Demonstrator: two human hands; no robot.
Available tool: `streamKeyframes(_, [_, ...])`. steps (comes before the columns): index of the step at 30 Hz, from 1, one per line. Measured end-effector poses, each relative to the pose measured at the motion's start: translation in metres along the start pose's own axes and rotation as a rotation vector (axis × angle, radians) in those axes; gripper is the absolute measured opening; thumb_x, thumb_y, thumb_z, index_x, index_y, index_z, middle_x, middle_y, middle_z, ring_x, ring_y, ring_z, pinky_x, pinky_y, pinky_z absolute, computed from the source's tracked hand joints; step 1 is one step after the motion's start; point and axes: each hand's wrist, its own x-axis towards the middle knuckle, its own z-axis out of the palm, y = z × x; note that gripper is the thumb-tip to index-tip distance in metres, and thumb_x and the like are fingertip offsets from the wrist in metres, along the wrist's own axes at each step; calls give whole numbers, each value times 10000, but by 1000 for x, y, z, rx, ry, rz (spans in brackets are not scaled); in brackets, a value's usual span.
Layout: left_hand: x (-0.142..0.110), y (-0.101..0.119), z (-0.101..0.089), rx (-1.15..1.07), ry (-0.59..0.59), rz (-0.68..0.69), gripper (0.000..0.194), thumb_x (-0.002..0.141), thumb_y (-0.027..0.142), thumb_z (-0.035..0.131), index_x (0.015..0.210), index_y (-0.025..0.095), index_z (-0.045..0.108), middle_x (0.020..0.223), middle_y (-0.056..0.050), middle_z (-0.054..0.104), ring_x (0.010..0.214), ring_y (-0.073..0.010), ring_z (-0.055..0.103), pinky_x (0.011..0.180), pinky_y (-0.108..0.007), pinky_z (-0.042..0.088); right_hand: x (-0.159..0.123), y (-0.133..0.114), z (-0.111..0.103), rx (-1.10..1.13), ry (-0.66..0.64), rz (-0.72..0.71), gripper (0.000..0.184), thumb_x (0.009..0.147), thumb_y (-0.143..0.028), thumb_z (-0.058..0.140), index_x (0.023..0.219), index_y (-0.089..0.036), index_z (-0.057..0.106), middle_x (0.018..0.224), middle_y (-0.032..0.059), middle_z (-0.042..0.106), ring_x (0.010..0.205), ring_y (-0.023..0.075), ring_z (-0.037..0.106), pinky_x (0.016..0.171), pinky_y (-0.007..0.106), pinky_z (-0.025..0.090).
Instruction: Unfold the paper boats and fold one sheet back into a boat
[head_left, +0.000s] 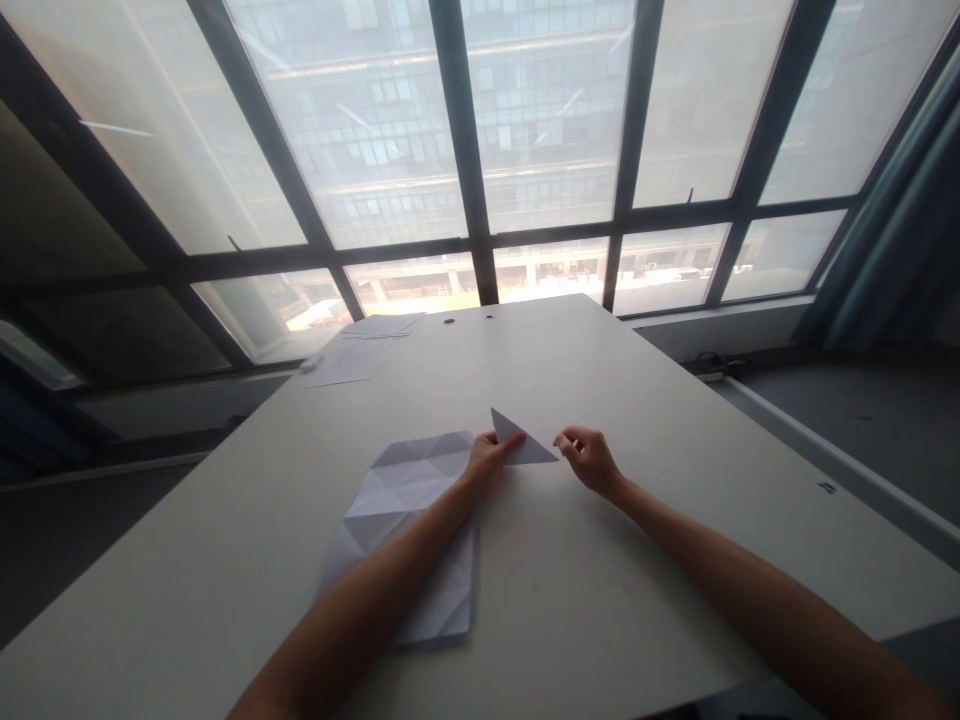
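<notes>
My left hand (pixel 487 458) pinches a small folded paper triangle (pixel 531 452), the thumb lying on top of it. One corner of the triangle points up and away, another points right. Just beyond that right corner is my right hand (pixel 589 458), its fingers curled loosely toward the thumb, with no object visible in them. It appears slightly apart from the paper. Under my left forearm lies a larger creased sheet of white paper (pixel 409 480), marked with crossing fold lines. The forearm hides part of this sheet.
A white table (pixel 600 590) stretches away toward large framed windows (pixel 547 130). Several white paper sheets (pixel 349 360) lie at its far left. A small dark mark or scrap (pixel 826 488) is near the right edge. A blue curtain (pixel 892 210) hangs at the right.
</notes>
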Motion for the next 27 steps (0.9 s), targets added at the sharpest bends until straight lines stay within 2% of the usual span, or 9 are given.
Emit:
streamKeyframes(4, [-4,2,0,249,-131,24,338,654,385,832,779,85,742,741,-85,714,601,-162,616,560,-245,441,-3,-8,5,86,-130,-28,306,869,-352,511,676,-152,638,618,2,577,585,126,482,551,234,360])
streamKeyframes(7, [-7,7,1,373,-222,49,344,672,410,810,761,84,741,676,-58,680,570,-140,574,531,-225,388,-7,-12,9,108,-233,-30,304,855,-356,540,640,-151,607,582,-19,529,561,110,445,535,224,343])
streamKeyframes(10, [-8,9,1,409,-258,71,359,698,435,783,770,86,738,652,-40,654,562,-127,543,529,-220,362,-7,-13,10,131,-247,-18,341,857,-373,542,597,-153,561,552,-33,467,541,98,397,520,220,318])
streamKeyframes(13, [-6,8,-1,430,-240,81,373,727,462,755,777,93,737,633,-22,628,552,-113,511,522,-215,334,-5,-10,11,174,-173,33,361,852,-390,551,582,-151,547,552,-28,460,540,99,392,506,219,310])
streamKeyframes(16, [0,5,-4,444,-179,78,383,729,488,745,705,107,718,577,-3,583,530,-97,472,504,-211,296,-2,-7,11,225,-89,89,341,839,-394,565,609,-143,587,578,-12,507,555,109,426,505,220,321])
streamKeyframes(19, [4,2,-5,382,-109,76,385,703,507,758,689,124,718,592,-10,601,555,-108,493,531,-218,331,0,-4,11,272,-33,134,324,834,-392,565,642,-137,622,594,-2,537,553,114,443,501,224,320])
streamKeyframes(23, [6,-1,-4,322,-63,109,367,684,501,776,720,137,741,599,-11,610,568,-115,502,560,-230,360,0,-4,12,308,4,169,319,816,-392,571,629,-138,615,572,-6,518,532,111,425,484,228,299])
streamKeyframes(27, [4,1,-5,357,-67,130,354,702,485,769,701,133,739,579,-5,589,553,-110,481,546,-231,337,1,-5,9,324,-6,173,313,808,-380,560,601,-145,581,564,-9,504,534,113,421,491,231,303])
